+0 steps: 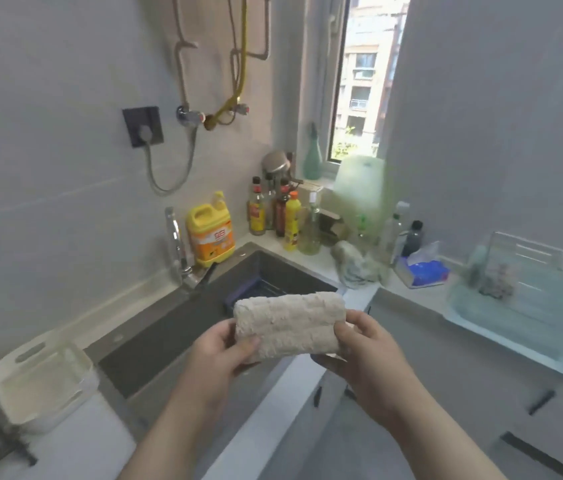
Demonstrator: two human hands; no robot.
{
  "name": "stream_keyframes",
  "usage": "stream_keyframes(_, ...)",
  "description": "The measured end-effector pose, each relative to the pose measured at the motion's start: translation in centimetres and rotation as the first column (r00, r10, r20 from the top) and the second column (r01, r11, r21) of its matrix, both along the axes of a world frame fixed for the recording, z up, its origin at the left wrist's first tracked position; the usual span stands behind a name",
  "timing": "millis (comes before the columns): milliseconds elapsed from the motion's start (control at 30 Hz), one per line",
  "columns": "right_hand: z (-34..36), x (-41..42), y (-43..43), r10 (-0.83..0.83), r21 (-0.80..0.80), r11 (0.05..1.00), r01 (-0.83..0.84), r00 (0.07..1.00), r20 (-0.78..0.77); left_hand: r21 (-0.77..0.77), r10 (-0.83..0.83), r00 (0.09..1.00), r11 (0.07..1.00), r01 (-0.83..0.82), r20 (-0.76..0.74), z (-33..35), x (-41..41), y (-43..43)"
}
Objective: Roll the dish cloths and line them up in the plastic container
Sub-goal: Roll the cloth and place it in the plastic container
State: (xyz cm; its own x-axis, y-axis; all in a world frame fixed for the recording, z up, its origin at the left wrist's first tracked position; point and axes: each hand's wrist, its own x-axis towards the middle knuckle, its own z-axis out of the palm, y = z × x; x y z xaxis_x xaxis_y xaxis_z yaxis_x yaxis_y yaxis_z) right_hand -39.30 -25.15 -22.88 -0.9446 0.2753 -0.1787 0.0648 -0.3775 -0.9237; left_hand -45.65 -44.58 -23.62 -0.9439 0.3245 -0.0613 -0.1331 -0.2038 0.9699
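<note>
While clamped in left hand (224, 351) and right hand (366, 348), dish cloth (290, 323) well apart from plastic container (8, 367).

No words can be read: the yellow soap jug (211, 233) far behind the sink (176, 337) has a red and white label, but its letters are too blurry.

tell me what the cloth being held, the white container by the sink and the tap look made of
The dish cloth: soft, fuzzy beige fabric, likely microfibre or terry; its nubby pile shows in ribbed bands. The container: matte white plastic, apparently; smooth moulded walls with a slotted handle. The tap: polished metal, probably chrome-plated; it shows bright reflections.
</note>
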Motion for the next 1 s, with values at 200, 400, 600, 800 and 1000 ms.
stream_keyframes(200, 2.2, 3.2, 16.9, -0.249, -0.082, 0.967, 0.243, 0.965, -0.078, -0.083, -0.177, 0.982, 0.982, 0.171, -0.071, 1.6, -0.7, 19.5)
stream_keyframes(400, 3.0, 8.0, 28.7, -0.415, -0.053, 0.910, 0.412, 0.905, -0.094, -0.094, -0.392, 0.918, 0.918, 0.385, -0.061, 2.5, 0.6, 33.8)
stream_keyframes(600, 1.5, 9.9, 37.8, -0.588, -0.251, 0.789, 0.560, 0.808, -0.045, -0.132, -0.603, 0.798, 0.793, 0.595, -0.021, 2.1, 2.0, 44.1)
stream_keyframes(800, -0.3, 6.9, 47.1, -0.688, -0.350, 0.682, 0.642, 0.726, -0.008, -0.202, -0.677, 0.736, 0.721, 0.663, 0.005, 0.2, -1.3, 54.2)
stream_keyframes(1000, -2.5, -0.3, 57.6, -0.730, -0.451, 0.583, 0.675, 0.679, 0.073, -0.240, -0.635, 0.771, 0.744, 0.624, 0.037, -3.3, -7.0, 65.5)
